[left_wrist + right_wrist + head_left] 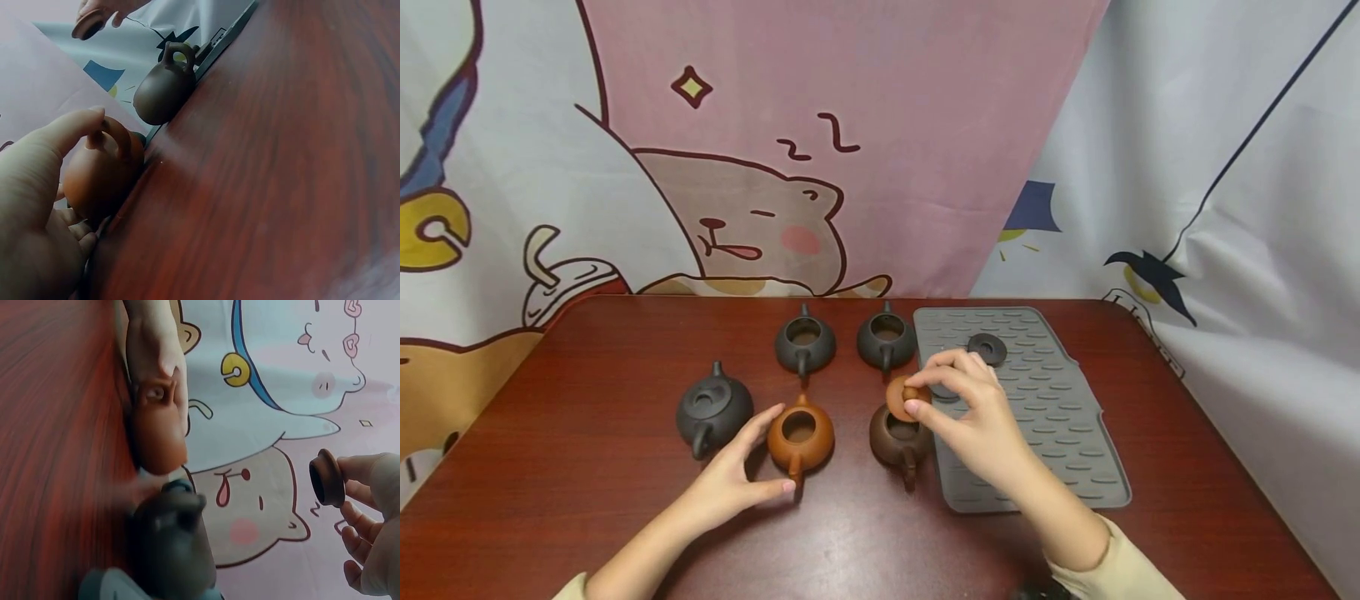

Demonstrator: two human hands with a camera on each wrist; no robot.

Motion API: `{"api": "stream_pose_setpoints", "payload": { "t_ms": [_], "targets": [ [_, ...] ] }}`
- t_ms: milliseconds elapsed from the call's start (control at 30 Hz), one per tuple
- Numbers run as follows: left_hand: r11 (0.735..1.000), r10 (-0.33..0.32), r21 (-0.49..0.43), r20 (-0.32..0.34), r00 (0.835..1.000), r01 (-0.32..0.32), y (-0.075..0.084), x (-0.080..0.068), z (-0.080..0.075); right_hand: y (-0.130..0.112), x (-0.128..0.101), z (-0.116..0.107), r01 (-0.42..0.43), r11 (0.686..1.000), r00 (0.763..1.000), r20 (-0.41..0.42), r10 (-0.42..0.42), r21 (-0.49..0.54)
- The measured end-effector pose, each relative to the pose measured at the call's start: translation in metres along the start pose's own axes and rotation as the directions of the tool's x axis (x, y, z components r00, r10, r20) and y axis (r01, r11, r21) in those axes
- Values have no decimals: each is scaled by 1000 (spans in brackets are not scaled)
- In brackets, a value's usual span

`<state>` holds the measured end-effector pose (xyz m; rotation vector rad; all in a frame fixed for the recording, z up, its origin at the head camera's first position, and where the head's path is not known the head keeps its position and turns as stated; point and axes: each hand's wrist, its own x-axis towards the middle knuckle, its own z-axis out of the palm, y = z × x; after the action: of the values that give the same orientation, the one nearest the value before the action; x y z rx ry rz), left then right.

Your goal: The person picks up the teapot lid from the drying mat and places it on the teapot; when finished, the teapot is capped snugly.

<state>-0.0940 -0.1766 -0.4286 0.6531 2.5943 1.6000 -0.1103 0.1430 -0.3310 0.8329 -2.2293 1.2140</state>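
My left hand (741, 471) holds an orange clay teapot (818, 457) that stands lidless on the table. The thumb is at its handle and the fingers lie along its left side; the left wrist view shows the thumb tip on top of the handle. My right hand (977, 417) pinches an orange teapot lid (897, 408) by its knob, raised in the air. In the head view this lid overlaps the open mouth of a brown teapot (886, 448), and in the right wrist view the lid (326, 478) is tilted on edge.
Two dark grey lidless teapots stand behind, one on the left (786, 350) and one on the right (868, 346). A lidded dark teapot (726, 417) sits left of the orange one. On the grey mat (1045, 433) lie a dark lid (997, 350) and another, partly hidden.
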Motion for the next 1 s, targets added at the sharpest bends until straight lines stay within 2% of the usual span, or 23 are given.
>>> {"api": "stream_pose_setpoints", "payload": {
  "t_ms": [200, 433, 1000],
  "targets": [
    [999, -43, -17, 10, 999, 44, -1, 0, 1, -4, 7, 16, 22, 999, 999, 37, -24, 30],
    [999, -39, -27, 14, 999, 39, -2, 0, 2, -10, 13, 34, 6, 999, 996, 87, -9, 39],
    [997, -55, -44, 21, 998, 56, -1, -1, 1, -14, 25, 71, 8, 999, 984, 181, 2, -54]
  ]
}}
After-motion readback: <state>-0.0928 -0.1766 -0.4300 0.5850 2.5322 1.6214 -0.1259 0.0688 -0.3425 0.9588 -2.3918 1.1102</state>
